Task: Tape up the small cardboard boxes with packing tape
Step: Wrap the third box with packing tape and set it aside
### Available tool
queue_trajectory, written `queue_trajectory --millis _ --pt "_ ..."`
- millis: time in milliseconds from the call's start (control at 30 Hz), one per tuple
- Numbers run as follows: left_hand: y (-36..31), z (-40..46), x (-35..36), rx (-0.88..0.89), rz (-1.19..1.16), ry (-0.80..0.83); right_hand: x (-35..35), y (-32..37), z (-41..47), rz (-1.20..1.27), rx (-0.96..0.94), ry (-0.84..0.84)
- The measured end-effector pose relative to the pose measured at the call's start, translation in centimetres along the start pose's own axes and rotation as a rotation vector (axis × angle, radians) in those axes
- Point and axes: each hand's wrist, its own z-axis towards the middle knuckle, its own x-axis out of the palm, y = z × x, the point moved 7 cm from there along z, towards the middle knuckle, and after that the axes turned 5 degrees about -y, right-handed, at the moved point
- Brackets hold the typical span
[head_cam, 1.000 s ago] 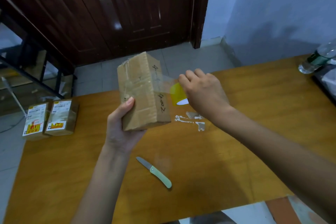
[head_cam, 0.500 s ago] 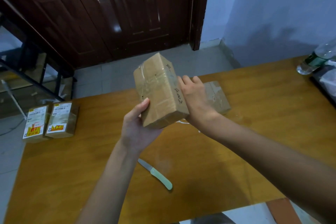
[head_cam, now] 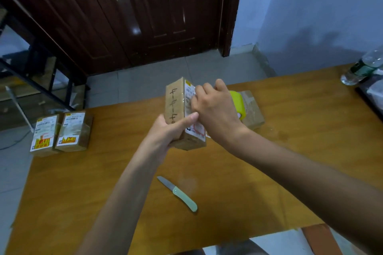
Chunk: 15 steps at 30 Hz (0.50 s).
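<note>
- A small cardboard box [head_cam: 178,109] was held upright above the middle of the wooden table [head_cam: 300,163], its brown side with handwritten marks facing the camera and its labelled face turned toward 3 o'clock.
- The left hand [head_cam: 167,130] gripped the box from below at 7 o'clock, thumb laid across the lower front edge, fingers curled round the hidden far side.
- The right hand [head_cam: 215,109] lay against the labelled face, fingers bent onto the upper part of the label; whether it pinched tape there could not be told.
- A yellow tape roll [head_cam: 238,105] showed just behind the right hand at 3 o'clock, mostly hidden by it; whether the hand held it could not be told.
- Behind the roll, another brown box [head_cam: 253,112] lay flat on the table, partly blocked by hand and roll.
- Two more labelled boxes [head_cam: 60,132] lay touching side by side at 9 o'clock, near the table's left edge; four boxes in all.
- One knife [head_cam: 178,193] with a pale green handle lay at 6 o'clock, apart from the box, between the two forearms.
- One plastic bottle [head_cam: 362,68] lay tilted at 2 o'clock by the table's far right corner.
- A dark wooden door [head_cam: 134,12] stood at 12 o'clock beyond the table.
</note>
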Motion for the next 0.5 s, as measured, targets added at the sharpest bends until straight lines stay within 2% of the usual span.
queue_trajectory --millis 100,167,300,367,500 --pt "1.6 0.6 -0.7 -0.055 -0.112 -0.114 -1.4 -1.4 -0.4 0.072 0.019 -0.061" --pt "2.7 0.9 -1.6 -0.097 -0.184 -0.148 -1.5 -3.2 -1.0 0.158 0.040 0.003" --pt "2.9 0.9 -2.1 -0.099 -0.250 -0.140 0.3 -7.2 -1.7 0.320 0.262 0.140" --pt "2.8 1.0 -2.0 -0.078 -0.259 -0.143 1.6 -7.8 -1.9 0.395 0.294 0.212" --pt "1.9 1.2 -1.6 -0.073 -0.287 -0.120 -0.1 -8.7 -1.4 0.285 0.311 0.085"
